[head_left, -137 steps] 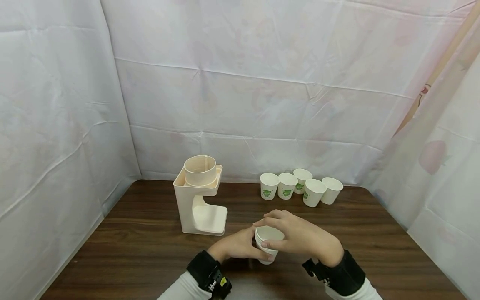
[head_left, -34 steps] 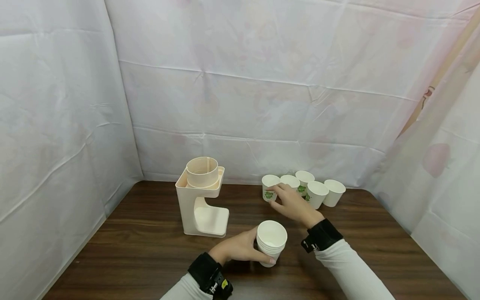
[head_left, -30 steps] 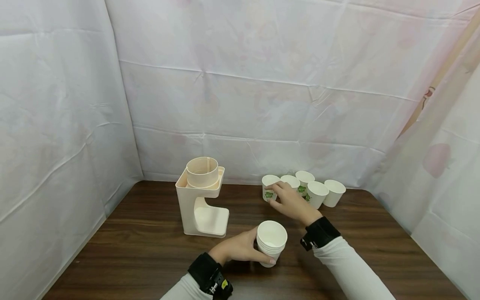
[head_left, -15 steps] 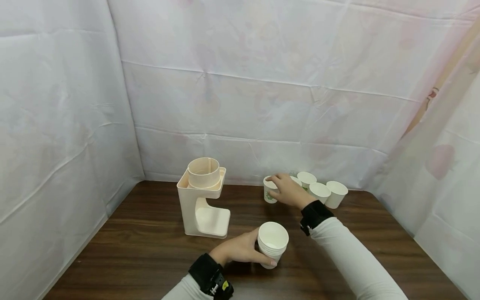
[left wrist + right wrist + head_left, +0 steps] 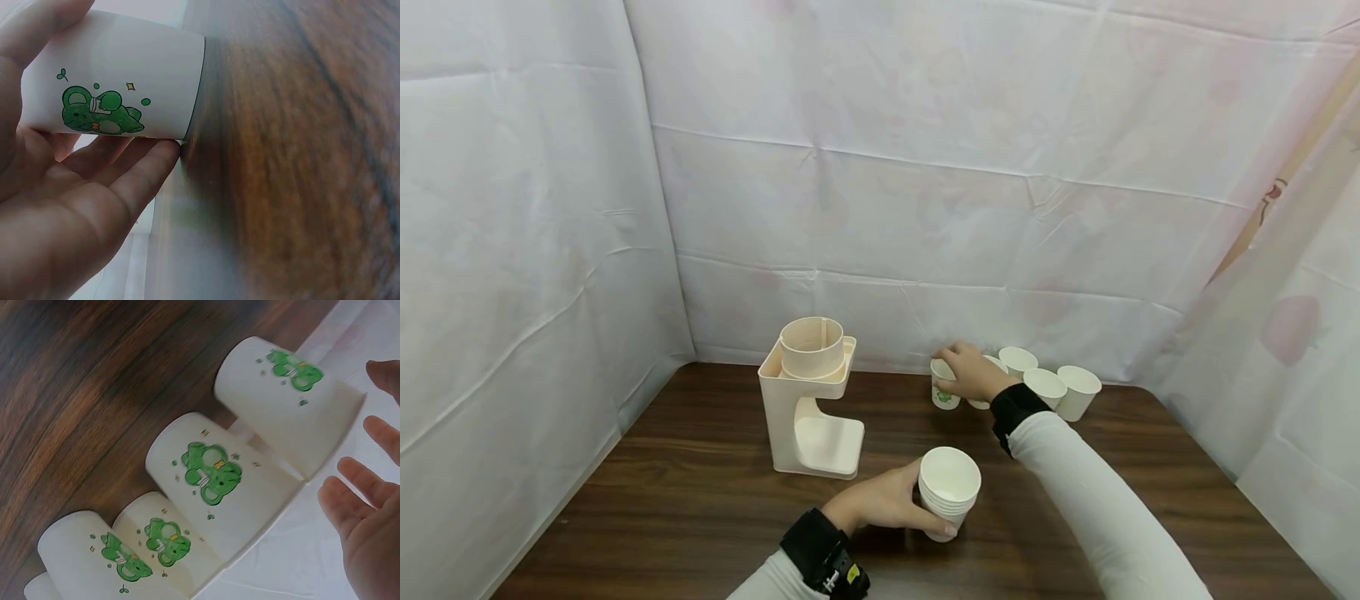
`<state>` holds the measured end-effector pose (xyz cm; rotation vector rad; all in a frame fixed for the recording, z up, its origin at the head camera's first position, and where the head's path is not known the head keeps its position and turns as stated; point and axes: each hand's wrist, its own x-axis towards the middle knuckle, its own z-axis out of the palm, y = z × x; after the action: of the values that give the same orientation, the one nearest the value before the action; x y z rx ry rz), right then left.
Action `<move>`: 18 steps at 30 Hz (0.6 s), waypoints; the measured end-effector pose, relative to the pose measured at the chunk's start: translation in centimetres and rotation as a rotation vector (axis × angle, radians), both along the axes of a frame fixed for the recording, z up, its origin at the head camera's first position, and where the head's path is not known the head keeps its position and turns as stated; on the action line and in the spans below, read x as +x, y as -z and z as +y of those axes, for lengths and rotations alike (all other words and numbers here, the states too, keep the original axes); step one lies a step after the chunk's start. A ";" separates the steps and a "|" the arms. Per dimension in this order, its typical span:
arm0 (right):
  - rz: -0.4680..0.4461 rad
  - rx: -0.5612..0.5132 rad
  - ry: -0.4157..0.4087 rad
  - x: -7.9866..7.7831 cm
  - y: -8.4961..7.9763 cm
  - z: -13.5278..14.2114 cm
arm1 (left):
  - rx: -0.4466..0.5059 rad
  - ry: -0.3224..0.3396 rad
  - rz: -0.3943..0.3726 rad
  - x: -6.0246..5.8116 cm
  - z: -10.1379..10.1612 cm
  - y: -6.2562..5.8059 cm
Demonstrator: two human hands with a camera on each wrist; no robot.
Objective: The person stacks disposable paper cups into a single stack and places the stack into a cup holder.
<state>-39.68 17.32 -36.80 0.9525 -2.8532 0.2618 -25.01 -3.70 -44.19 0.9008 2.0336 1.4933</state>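
Tabletop [image 5: 662, 500]: dark wood grain; white sheeting [image 5: 925, 208] behind.
Nested cups [image 5: 950, 477]: several already in one upright column toward the front.
Left hand [image 5: 880, 498]: thumb and fingers wrapped round these.
Loose cups [image 5: 1077, 396]: five left at the rear, not nested.
Right hand [image 5: 972, 375]: fingers bent, loosely spread at the leftmost cup [image 5: 945, 401]; contact cannot be confirmed.
Cream stand [image 5: 782, 425]: upright, farther left.

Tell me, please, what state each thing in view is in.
Cup stack: nested, mouth up
Back cups: five, standing mouth up
Left hand: curled round the cup stack
Right hand: at the back cups, fingers spread, contact unclear
Cream stand: upright
Round tube: seated in the stand's top, open upward
Wrist straps: fastened
White cloth: hanging, creased
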 end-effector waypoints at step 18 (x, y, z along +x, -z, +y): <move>-0.147 0.161 0.120 -1.3 -1.3 -1.1 | -0.002 -0.005 -0.006 -0.1 -0.1 0.0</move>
<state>-40.95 16.17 -35.48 0.8140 -3.0918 0.0936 -25.09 -3.78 -44.21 0.8901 2.0341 1.4952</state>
